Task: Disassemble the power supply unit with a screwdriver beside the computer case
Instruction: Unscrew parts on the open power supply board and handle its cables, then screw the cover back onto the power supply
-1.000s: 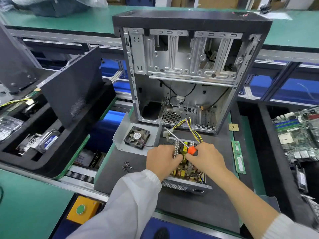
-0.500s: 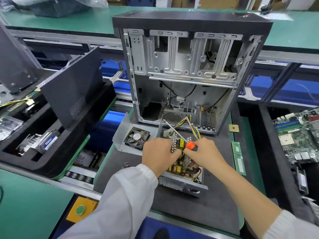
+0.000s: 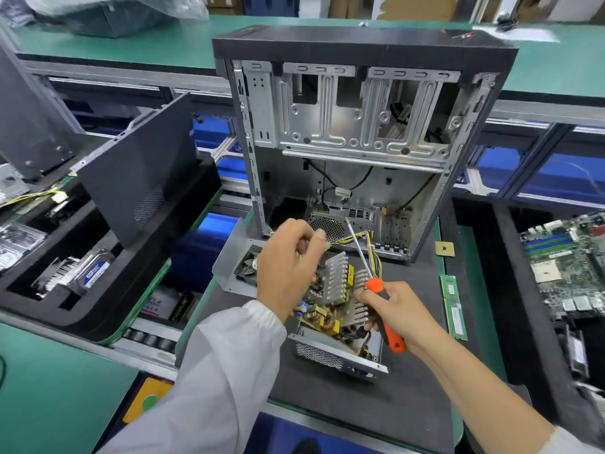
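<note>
Head view: the computer case (image 3: 360, 132) was seen standing upright and open-sided on a dark mat (image 3: 409, 388) on the table (image 3: 65, 388). Directly in front of it, the power supply unit (image 3: 337, 326) was positioned with its cover off and heatsinks exposed. The left hand (image 3: 288, 267) was held above the unit, fingers curled; whether this grip held anything could not be determined. The right hand (image 3: 396, 309) was closed around the screwdriver (image 3: 379, 299), shaft directed toward the case.

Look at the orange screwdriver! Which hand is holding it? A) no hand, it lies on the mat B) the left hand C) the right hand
C: the right hand grips the orange screwdriver by its handle above the opened power supply.
</note>
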Demonstrator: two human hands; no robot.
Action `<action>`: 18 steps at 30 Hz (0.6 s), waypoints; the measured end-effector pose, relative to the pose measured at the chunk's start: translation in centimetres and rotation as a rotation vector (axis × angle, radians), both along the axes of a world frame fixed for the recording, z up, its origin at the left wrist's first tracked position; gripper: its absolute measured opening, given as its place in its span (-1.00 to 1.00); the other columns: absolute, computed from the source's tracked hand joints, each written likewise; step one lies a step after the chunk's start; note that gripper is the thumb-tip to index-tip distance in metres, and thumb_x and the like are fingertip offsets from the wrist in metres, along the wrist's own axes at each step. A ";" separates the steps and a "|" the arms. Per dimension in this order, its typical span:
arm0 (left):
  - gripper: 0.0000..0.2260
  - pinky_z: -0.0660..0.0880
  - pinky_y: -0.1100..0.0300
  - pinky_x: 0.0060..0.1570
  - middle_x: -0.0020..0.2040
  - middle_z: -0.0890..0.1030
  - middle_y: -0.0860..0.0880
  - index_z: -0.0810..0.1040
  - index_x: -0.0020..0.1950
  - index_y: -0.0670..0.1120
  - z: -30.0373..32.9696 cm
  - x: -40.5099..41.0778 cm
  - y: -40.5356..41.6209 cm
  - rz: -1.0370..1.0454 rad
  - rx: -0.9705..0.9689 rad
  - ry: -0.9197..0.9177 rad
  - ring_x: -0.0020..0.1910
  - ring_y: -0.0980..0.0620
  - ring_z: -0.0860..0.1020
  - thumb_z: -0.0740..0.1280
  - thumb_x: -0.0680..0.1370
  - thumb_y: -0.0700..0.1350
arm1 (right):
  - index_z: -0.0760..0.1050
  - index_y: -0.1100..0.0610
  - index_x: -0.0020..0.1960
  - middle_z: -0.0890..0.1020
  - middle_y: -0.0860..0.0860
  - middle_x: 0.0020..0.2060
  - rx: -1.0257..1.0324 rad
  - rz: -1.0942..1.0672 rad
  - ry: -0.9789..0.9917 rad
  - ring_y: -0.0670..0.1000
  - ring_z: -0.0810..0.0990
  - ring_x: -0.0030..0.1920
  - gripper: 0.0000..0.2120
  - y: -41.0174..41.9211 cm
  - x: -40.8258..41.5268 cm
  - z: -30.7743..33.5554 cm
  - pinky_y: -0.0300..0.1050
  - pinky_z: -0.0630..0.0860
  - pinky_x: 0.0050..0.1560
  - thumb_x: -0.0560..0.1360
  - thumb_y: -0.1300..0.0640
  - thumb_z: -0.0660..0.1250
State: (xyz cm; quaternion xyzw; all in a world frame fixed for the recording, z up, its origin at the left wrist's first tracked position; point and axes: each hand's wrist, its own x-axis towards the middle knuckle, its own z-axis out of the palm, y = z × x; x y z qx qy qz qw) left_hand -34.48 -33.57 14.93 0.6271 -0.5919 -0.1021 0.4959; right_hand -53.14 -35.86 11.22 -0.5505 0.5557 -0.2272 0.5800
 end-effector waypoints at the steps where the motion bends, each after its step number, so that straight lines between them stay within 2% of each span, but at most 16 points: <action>1: -0.75 0.29 0.31 -0.34 -0.34 0.38 0.06 0.39 -0.27 -0.03 -0.2 0.4 -0.3 0.025 0.025 0.084 -0.36 0.13 0.35 0.25 0.60 -0.02 | 0.54 0.22 -0.20 0.51 -0.04 -0.54 0.002 -0.018 -0.027 0.00 0.55 -0.54 -0.84 0.1 -0.1 -0.1 -0.27 0.38 -0.53 0.51 0.15 0.38; 7: -0.79 0.33 0.34 -0.30 -0.26 0.49 0.05 0.46 -0.16 -0.04 -2.6 1.3 -0.9 0.016 0.333 0.382 -0.30 0.16 0.43 0.21 0.64 -0.01 | 0.51 0.24 -0.17 0.48 -0.01 -0.48 0.071 -0.093 -0.188 0.03 0.54 -0.53 -0.84 0.7 -0.6 -0.2 -0.24 0.41 -0.52 0.51 0.16 0.39; 10: -0.69 0.36 0.29 -0.40 -0.25 0.53 0.02 0.51 -0.06 -0.11 -3.9 1.2 -0.6 0.032 0.438 0.621 -0.35 0.13 0.46 0.12 0.67 0.05 | 0.48 0.21 -0.22 0.49 0.02 -0.48 0.094 -0.134 -0.264 0.00 0.50 -0.55 -0.83 0.9 -0.9 -0.4 -0.24 0.40 -0.53 0.53 0.19 0.35; 13: -0.67 0.33 0.24 -0.43 -0.26 0.49 -0.09 0.50 -0.08 -0.15 -5.3 0.5 0.1 0.043 0.524 0.749 -0.37 0.05 0.43 0.08 0.68 0.02 | 0.47 0.29 -0.10 0.46 0.15 -0.43 0.098 -0.116 -0.338 0.00 0.45 -0.54 -0.85 0.7 -1.4 -0.8 -0.20 0.38 -0.52 0.57 0.20 0.27; 15: -0.63 0.36 0.23 -0.36 -0.25 0.53 -0.08 0.53 -0.06 -0.18 -6.0 -0.4 0.7 0.033 0.544 0.744 -0.34 0.05 0.45 0.06 0.69 0.01 | 0.49 0.32 -0.05 0.46 0.15 -0.45 0.088 -0.080 -0.412 -0.01 0.40 -0.54 -0.83 0.5 -1.8 -1.1 -0.23 0.37 -0.52 0.58 0.20 0.23; 18: -0.63 0.46 0.15 -0.08 -0.10 0.62 -0.02 0.58 0.00 -0.08 -6.6 -1.3 1.8 -0.032 0.508 0.621 -0.15 0.08 0.54 0.04 0.69 0.06 | 0.56 0.21 -0.09 0.46 0.12 -0.44 0.068 0.011 -0.485 -0.03 0.37 -0.50 -0.77 0.4 -2.5 -1.2 -0.25 0.36 -0.50 0.53 0.03 0.34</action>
